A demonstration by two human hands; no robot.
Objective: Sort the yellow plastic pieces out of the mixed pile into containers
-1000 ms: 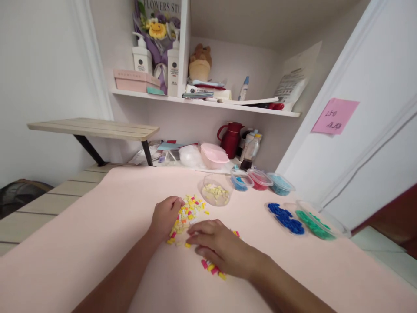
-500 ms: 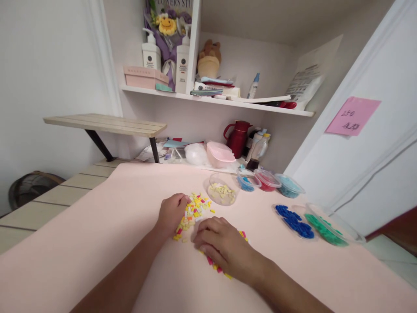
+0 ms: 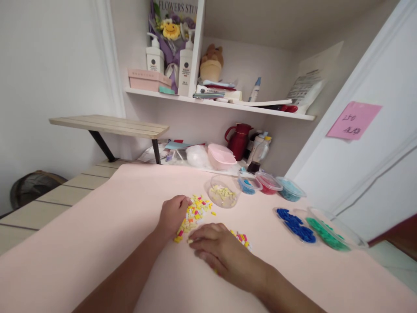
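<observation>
Two bare hands at small coloured pieces near a clear round dish

The clear round dish [image 3: 212, 201], with pale yellow pieces [image 3: 224, 192] in it, is the landmark on the pink table covering [image 3: 107, 208]. Nearer the wearer and to the left of the dish lies the mixed pile [image 3: 197, 208] of yellow, pink, white and orange pieces. The left hand [image 3: 171, 214] rests along the left edge of this pile, farther left of the dish, with its fingers curled in and close together; whether they hold a piece cannot be told.

The right hand [image 3: 219, 248] is on the wearer's side of the dish, palm down. Its fingers are loosely bent, the thumb slightly apart from them, and a fingertip touches a pale piece [image 3: 190, 241] near the lower end of the mixed pile. A second cluster [image 3: 241, 238] of yellow, pink and white pieces shows beyond the right hand, nearer the wearer and to the right of the dish; a few bits show under the palm.

Just right of the dish stands a tub of blue pieces [image 3: 250, 183], then a red one [image 3: 268, 184] and a light blue one [image 3: 290, 190]. Farther right and nearer the wearer are dark blue pieces [image 3: 296, 224] and green pieces [image 3: 328, 234] in clear containers.
</observation>
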